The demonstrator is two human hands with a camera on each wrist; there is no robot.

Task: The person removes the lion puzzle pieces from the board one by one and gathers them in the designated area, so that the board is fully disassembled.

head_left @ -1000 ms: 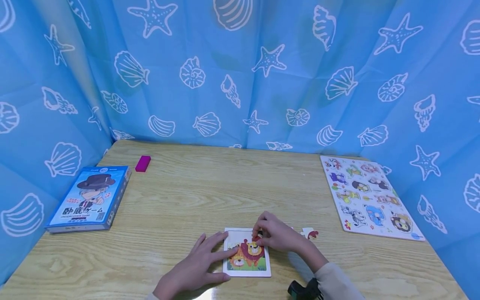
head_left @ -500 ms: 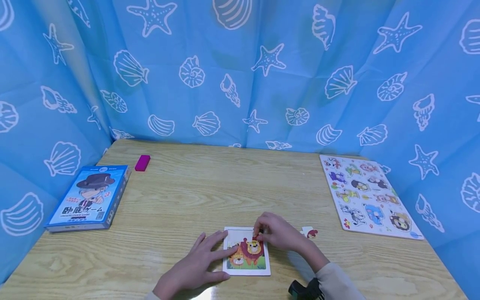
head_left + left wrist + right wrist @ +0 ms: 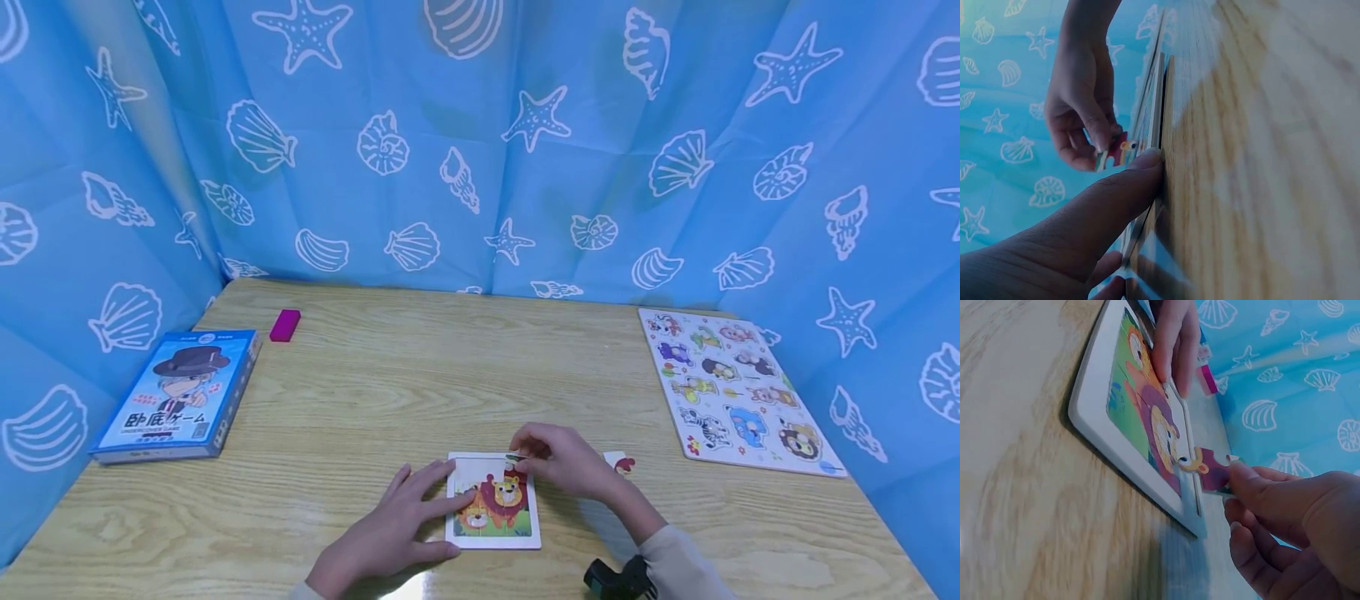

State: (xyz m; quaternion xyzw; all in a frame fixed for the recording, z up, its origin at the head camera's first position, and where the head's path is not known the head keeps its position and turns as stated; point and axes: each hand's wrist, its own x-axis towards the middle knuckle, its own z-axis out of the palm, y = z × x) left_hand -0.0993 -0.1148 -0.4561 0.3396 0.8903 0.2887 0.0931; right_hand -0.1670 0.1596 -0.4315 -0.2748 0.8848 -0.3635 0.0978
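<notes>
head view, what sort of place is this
Probably an indoor play corner screened off for games: a blue cloth curtain with white shells and starfish hangs behind and beside a light wood-grain table, which bears a white-framed lion jigsaw puzzle and a blue cartoon-printed game box.

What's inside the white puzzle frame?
Joined pieces showing a maned lion and another animal, with bare white base toward the top. The left hand and right hand cover parts; what's beneath can't be seen.

blue shell-print curtain (image 3: 450, 92) behind & l/r of lt wood-grain tbl (image 3: 412, 375)
</notes>
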